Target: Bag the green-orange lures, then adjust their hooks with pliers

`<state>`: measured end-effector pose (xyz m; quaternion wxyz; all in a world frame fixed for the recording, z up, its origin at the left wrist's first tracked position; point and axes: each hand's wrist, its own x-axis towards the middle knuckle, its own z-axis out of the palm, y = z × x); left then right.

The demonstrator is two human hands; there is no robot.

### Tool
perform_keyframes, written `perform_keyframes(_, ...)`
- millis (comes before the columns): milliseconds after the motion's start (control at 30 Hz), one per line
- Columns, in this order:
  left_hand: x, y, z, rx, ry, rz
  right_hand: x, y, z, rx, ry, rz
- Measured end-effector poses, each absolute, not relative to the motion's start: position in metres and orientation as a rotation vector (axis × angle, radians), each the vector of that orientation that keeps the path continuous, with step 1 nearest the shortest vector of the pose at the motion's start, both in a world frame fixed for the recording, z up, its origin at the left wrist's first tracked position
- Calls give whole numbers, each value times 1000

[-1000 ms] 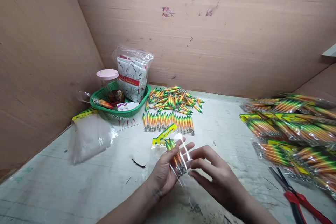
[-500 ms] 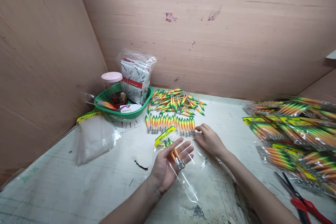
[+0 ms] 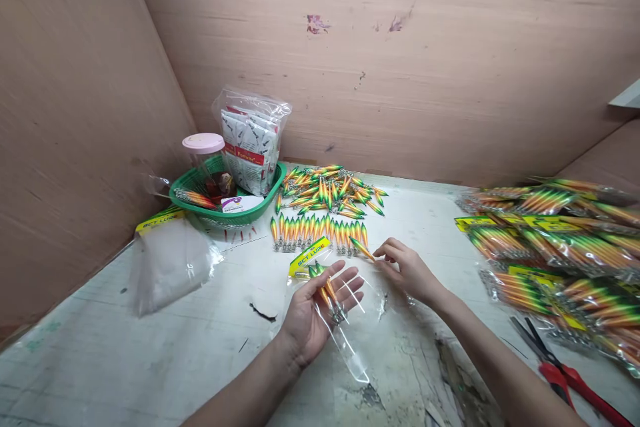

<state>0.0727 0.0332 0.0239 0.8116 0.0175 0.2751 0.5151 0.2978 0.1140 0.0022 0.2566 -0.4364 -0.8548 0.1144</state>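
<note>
My left hand is palm up, its thumb over a few green-and-orange fishing lures and a clear plastic bag with a yellow "BCT LURE" header. The bag's clear part trails below the palm. To the right, my right hand pinches a single fishing lure by its hook end; its green tip points up and left, towards the row. Beyond both hands stands a neat row of lures, hooks nearest me. A loose pile of lures lies behind it.
At the left, a green basket holds a pink-lidded jar and a bag of packets. Unfilled header bags lie before it. Packed lures are heaped at right, with red-handled scissors nearer me.
My right hand has drawn one lure away from the right end of the row, tilting it. The left hand keeps its hold, and the whole view has shifted slightly.
</note>
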Motion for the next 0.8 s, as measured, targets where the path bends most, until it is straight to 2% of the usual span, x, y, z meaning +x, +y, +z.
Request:
perform_keyframes(300,71,37,19,34,617,1108,301,83,6,-1099,-2492,444)
perform_keyframes(533,73,37,25,11,649,1107,300,77,4,-1043,-2485,355)
perform_keyframes(667,73,38,25,-15,659,1120,308,51,50,-965,-2357,371)
perform_keyframes(733,72,39,24,-23,652,1130,313,28,83,-880,-2288,606)
perform_keyframes(800,71,39,23,-27,642,1132,312,5,109,-712,-2448,902)
